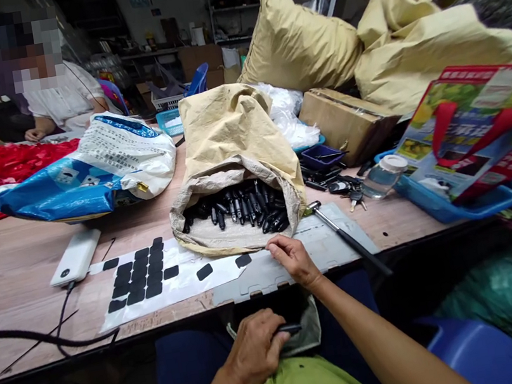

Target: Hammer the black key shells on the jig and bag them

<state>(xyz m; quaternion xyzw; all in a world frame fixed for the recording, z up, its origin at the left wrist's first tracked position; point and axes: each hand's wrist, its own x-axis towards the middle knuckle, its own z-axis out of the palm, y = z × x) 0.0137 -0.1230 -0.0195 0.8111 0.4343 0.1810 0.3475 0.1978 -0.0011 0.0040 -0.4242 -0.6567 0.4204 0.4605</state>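
My left hand point(258, 349) is closed around a small black cylindrical part point(288, 328) above my lap, with one end sticking out past the thumb. My right hand point(295, 262) pinches at the lower lip of a beige sack point(226, 122) by the table's front edge. The sack lies on its side with its mouth towards me. Several similar black parts point(251, 204) are heaped inside the mouth. Just left of my right hand is a white sheet point(178, 287) bearing black rounded-square stickers point(140, 277).
A hammer point(347, 236) rests on a grey plate point(337, 218) at the right. Beyond are keys point(356, 197), a jar point(384, 176) and a blue basket point(459, 200). A white power bank point(76, 257) with a cable and a blue-white bag point(89, 172) lie left. A person point(61, 96) sits across.
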